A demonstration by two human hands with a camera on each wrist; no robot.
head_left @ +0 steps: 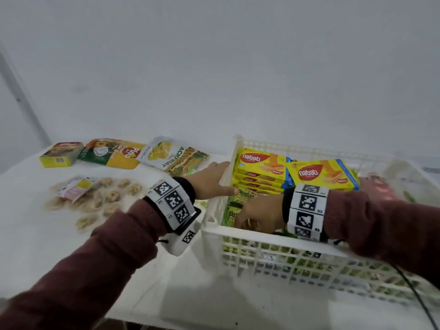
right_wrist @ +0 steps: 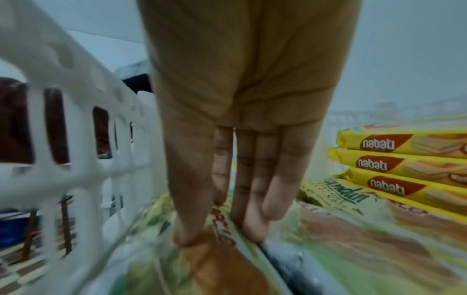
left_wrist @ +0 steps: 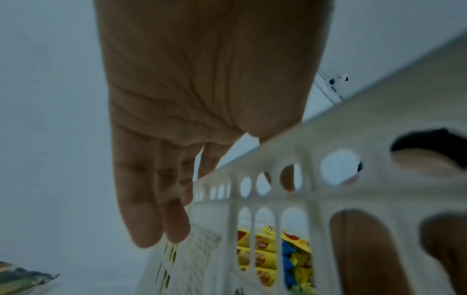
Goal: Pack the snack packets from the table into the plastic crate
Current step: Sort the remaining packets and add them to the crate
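Head view's showing the right hand point(head_left: 258, 216) reaching down inside the plastic crate point(head_left: 262, 252), straight fingers pressing flat on a green pandan packet point(head_left: 232, 210), not gripping it. Left hand point(head_left: 209, 181) is lying relaxed and flat against the crate's wall at 9 o'clock, holding nothing. Nabati wafer packs point(head_left: 262, 170) are sitting stacked inside at 12 o'clock. Guessing it's about halfway: the jackfruit bag point(head_left: 171, 154), a green-yellow bag point(head_left: 112, 153), a small box point(head_left: 60, 154) and a cookie bag point(head_left: 95, 198) are waiting on the surface point(head_left: 166, 294) around 10 o'clock.
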